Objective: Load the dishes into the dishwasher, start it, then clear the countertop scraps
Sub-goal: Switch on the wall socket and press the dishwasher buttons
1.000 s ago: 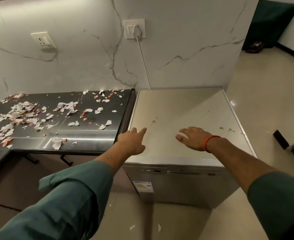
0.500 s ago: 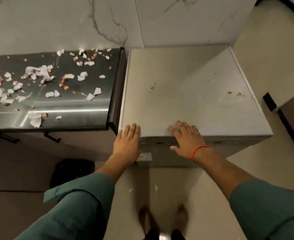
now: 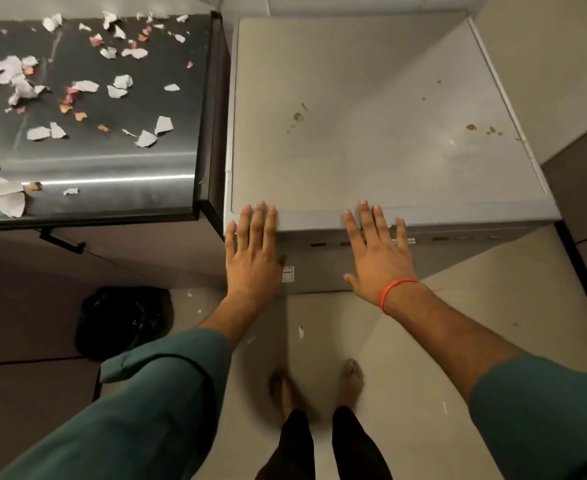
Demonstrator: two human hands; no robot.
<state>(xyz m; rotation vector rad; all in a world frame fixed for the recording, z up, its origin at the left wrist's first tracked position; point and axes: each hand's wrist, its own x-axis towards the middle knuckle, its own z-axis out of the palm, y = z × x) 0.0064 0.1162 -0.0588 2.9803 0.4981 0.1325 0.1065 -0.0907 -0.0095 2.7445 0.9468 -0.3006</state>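
Head view. Dishwasher (image 3: 382, 133), door closed, stands on the floor w/ its left side just beside the steel bench (image 3: 88, 161); its front top edge runs left–right, directly ahead of and under both hands. Left hand (image 3: 252, 251): fingers (image 3: 261, 220) straight, close together, tips on the front lip near the left corner, palm hanging over the door face. Right hand (image 3: 378, 258): fingers (image 3: 366, 220) straight, spread wider, tips on the same lip nearer the middle; red band at wrist. Neither hand holds anything. Both lie about equally near the edge. Judged step: finding the door's top edge, approx. to pull it down toward the body. Paper scraps (image 3: 77, 88) litter the bench, well apart from the hands; not yet cleared. No dishes in view.
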